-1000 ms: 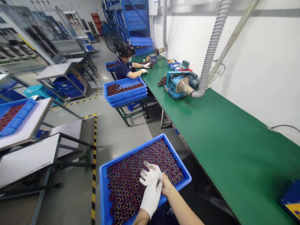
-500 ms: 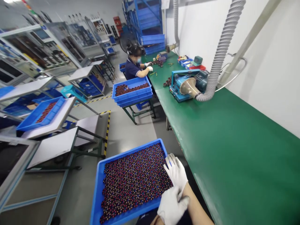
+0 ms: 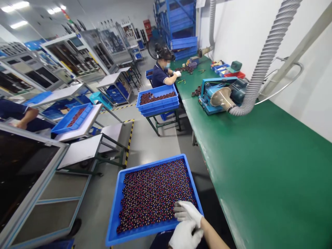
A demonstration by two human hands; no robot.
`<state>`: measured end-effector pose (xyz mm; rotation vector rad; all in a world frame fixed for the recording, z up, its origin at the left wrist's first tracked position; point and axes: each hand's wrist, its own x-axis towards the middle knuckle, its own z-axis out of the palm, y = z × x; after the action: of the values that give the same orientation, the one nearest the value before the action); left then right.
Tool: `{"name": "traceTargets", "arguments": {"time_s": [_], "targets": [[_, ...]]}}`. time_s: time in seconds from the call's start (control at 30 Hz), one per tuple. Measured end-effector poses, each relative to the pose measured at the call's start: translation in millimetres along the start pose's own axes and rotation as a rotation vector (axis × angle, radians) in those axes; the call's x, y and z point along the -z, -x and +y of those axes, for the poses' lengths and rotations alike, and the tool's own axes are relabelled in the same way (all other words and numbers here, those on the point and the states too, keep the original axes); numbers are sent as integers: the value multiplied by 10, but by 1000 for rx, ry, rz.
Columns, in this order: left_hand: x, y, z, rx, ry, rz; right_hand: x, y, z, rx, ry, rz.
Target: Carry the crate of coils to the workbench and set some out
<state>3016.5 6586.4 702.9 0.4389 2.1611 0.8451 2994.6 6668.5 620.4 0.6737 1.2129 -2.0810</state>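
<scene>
A blue tray is seen beside the near end of the green workbench, on its left side. The tray is shallow and rectangular, and it is filled almost fully with small dark round parts, which show red, blue and yellow dots on top and are packed in one dense layer. The right hand, in a white glove, is laid on the parts at the tray corner nearest to the workbench, with the fingers half curled; whether a part is pinched cannot be told. The left hand, also gloved, is held just below it at the tray's near edge, fingers bent loosely, nothing seen in it. Farther along the workbench a blue machine with a grey hose is placed, and a seated person works beyond it.
</scene>
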Motion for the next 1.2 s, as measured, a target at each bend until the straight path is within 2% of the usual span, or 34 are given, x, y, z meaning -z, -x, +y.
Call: {"name": "traceTargets", "arguments": {"time_s": [0.13, 0.27, 0.43, 0.6, 0.7, 0.8, 0.93, 1.07, 1.2], "targets": [[111, 13, -162, -24, -3, -7, 254, -46, 132, -36, 368, 129], [245, 35, -614, 82, -22, 42, 388, -227, -43, 65, 660, 323], [339, 231, -1424, 289, 12, 99, 232, -710, -503, 200, 938, 415], [332, 546, -2168, 552, 124, 203, 85, -1149, -821, 159, 1211, 452], [386, 733, -2485, 671, 167, 297, 39, -1307, -893, 114, 1344, 479], [563, 808, -2696, 726, 177, 360, 33, -1428, -921, 59, 1437, 499], [975, 622, -2881, 721, 130, 408, 52, -1554, -918, -15, 1524, 520], [1427, 223, -3027, 679, 33, 445, 36, -1602, -905, -41, 1592, 558], [1774, -159, -3178, 701, -79, 439, 9, -1667, -939, -96, 1596, 607]]}}
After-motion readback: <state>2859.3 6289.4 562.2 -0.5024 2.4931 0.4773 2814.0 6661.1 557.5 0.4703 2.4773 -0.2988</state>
